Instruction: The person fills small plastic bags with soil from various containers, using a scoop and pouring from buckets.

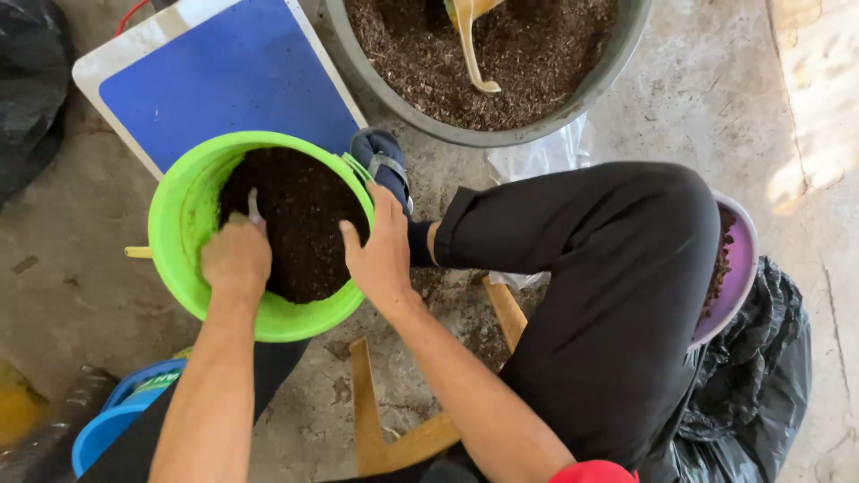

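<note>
I am seeing the left hand (236, 257) clenching a small tool in the soil | right hand (380, 253) resting released, fingers spread, on the green bucket (179, 224) rim at 3 o'clock | bucket sitting on the floor between my knees.

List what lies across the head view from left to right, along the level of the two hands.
Green bucket of dark soil → left hand inside it, gripping a small tool → right hand on the bucket's rim → black trouser knee → purple bowl → black plastic bag.
</note>
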